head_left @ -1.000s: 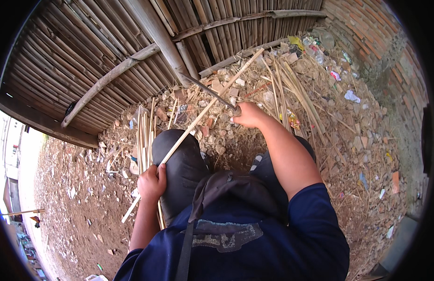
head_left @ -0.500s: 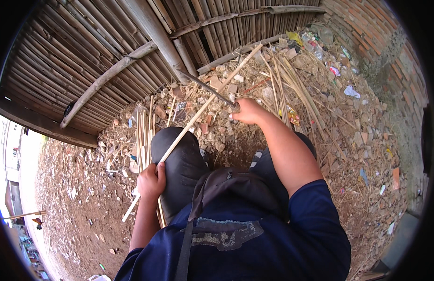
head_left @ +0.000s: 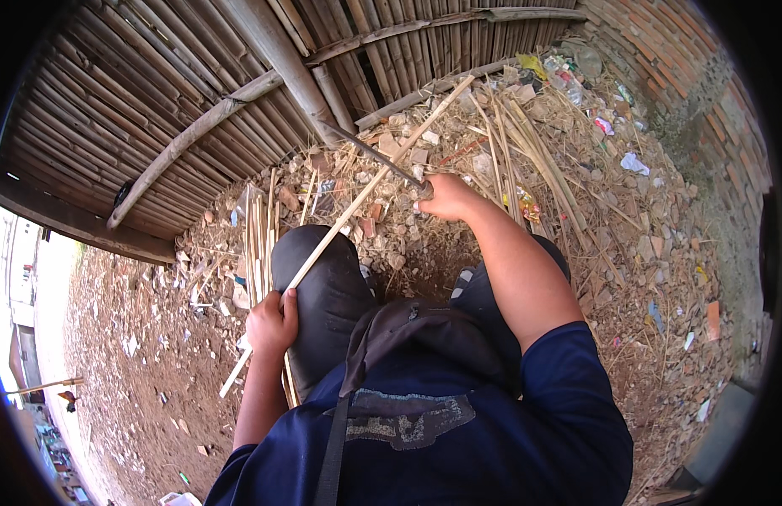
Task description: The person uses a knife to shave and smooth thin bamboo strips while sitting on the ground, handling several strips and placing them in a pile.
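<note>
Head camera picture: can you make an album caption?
Left hand holds a pale strip; right hand grips a dark-bladed tool.

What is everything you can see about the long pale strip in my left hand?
The strip is long, narrow, fairly straight and pale yellow; it looks like split bamboo or wood. It slants from lower left to upper right above the littered ground. The left grip holds it near its lower end, which sticks out beyond. It passes over the left knee, and a dark tool in the right grip crosses it; whether either touches it is unclear.

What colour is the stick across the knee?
The stick is pale tan, clearest in head view.
</note>
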Available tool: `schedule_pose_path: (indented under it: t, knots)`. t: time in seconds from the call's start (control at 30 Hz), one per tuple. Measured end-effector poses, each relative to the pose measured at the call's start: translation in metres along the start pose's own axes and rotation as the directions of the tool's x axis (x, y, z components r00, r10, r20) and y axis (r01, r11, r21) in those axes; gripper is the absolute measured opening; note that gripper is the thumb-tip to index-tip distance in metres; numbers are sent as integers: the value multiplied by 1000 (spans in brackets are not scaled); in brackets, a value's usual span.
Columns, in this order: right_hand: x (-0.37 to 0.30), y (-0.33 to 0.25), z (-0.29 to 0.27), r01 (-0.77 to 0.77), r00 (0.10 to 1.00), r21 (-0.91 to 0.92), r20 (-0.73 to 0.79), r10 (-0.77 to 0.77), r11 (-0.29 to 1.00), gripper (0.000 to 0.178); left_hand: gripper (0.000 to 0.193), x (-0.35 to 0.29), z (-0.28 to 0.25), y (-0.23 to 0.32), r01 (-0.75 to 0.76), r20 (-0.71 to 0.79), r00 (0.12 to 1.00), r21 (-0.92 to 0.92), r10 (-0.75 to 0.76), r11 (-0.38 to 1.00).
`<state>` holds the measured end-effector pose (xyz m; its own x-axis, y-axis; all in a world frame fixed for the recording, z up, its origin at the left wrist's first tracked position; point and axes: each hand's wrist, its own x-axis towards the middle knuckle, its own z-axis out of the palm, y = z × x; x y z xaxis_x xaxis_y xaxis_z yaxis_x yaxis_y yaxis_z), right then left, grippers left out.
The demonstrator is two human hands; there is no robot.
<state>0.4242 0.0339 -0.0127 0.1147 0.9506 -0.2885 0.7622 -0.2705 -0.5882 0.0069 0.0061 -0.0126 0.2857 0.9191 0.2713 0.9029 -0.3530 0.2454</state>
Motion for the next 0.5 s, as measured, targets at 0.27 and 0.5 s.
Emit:
schedule_pose_path:
  t: [0.27,0.5]
  knots:
    - [-6,-5,-21,50,998,-11,-47,-50,999,49,49,-2,3,-3,17,5,1000,-27,-16,999]
    - [-12,-18,-5,107,994,-160,-7,-110,981,32,47,-1,-2,1,12,12,1000,-6,-12,1000]
